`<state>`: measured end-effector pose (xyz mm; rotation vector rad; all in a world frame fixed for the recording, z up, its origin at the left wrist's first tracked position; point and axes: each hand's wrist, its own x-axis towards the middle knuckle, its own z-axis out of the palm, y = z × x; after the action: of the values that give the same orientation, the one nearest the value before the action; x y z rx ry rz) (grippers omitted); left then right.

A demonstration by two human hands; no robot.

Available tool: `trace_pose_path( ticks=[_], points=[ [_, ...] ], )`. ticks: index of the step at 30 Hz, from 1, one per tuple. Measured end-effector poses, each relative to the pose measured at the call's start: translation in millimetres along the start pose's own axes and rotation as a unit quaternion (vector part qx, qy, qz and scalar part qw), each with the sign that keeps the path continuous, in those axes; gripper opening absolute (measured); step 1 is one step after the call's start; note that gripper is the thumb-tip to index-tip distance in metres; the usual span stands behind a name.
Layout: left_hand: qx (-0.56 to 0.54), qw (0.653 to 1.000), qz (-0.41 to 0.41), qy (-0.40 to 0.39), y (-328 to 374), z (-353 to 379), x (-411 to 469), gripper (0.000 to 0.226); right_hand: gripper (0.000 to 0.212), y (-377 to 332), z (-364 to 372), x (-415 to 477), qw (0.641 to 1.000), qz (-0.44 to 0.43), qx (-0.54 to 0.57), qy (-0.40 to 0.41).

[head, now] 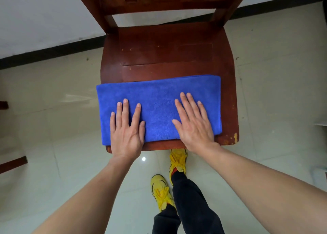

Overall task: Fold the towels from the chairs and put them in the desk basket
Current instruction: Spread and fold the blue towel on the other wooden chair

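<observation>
A blue towel (pixel 159 99), folded into a long rectangle, lies across the front half of a dark red wooden chair seat (pixel 166 53). My left hand (pixel 126 127) rests flat on the towel's left part, fingers spread. My right hand (pixel 193 122) lies flat on its right part, palm down with fingers apart. Neither hand grips the cloth. No basket or desk shows in this view.
The chair's slatted back (pixel 159 1) rises at the far side against a white wall with a black skirting (pixel 44 54). Pale glossy floor tiles surround the chair. My feet in yellow shoes (pixel 160 191) stand just before the seat. Part of another wooden piece (pixel 12 163) sits at the left edge.
</observation>
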<state>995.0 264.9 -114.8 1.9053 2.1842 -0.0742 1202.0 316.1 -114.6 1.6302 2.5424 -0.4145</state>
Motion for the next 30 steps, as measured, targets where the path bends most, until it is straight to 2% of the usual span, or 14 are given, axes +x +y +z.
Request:
trace_pose_path(
  ticks=[3, 8, 11, 12, 14, 16, 19, 21, 23, 25, 30],
  points=[
    [0.010, 1.000, 0.008, -0.002, -5.8, 4.3, -0.1, 0.057, 0.062, 42.1, 8.3, -29.8, 0.999, -0.020, -0.031, 0.007],
    [0.025, 0.999, 0.023, -0.009, -15.2, -2.2, -6.2, 0.062, 0.067, 89.4, -0.7, -62.8, 0.998, 0.026, -0.042, -0.036],
    [0.026, 0.999, 0.023, -0.021, -14.1, -11.7, -7.5, 0.062, 0.063, 88.9, -20.6, -60.1, 0.993, 0.110, 0.030, 0.013],
    [0.027, 0.999, 0.023, -0.026, -12.3, -14.1, -6.8, 0.062, 0.060, 83.5, -27.5, -54.8, 0.981, 0.168, 0.082, 0.043],
    [0.029, 0.999, 0.021, -0.041, -8.8, -20.5, -4.2, 0.062, 0.055, 67.0, -43.2, -36.4, 0.924, 0.308, 0.210, 0.086],
    [0.028, 0.998, 0.017, -0.058, -7.9, -25.0, -1.7, 0.063, 0.056, 53.6, -50.1, -13.1, 0.857, 0.424, 0.288, 0.055],
    [0.029, 0.996, 0.022, -0.080, -9.7, -30.2, 0.3, 0.065, 0.055, 47.2, -48.9, 11.3, 0.789, 0.492, 0.367, -0.007],
    [0.032, 0.996, 0.026, -0.085, -12.3, -33.4, 3.3, 0.065, 0.054, 48.6, -48.1, 21.1, 0.746, 0.507, 0.431, -0.027],
    [0.033, 0.995, 0.032, -0.087, -12.7, -35.4, 5.3, 0.065, 0.042, 49.9, -51.7, 25.3, 0.713, 0.501, 0.491, -0.034],
    [0.030, 0.995, 0.031, -0.091, -12.1, -37.0, 7.5, 0.064, 0.030, 50.3, -56.6, 28.5, 0.704, 0.475, 0.527, -0.024],
    [0.033, 0.994, 0.034, -0.098, -9.6, -43.4, 9.3, 0.066, 0.016, 49.0, -65.3, 31.2, 0.710, 0.398, 0.581, 0.001]
  ],
)
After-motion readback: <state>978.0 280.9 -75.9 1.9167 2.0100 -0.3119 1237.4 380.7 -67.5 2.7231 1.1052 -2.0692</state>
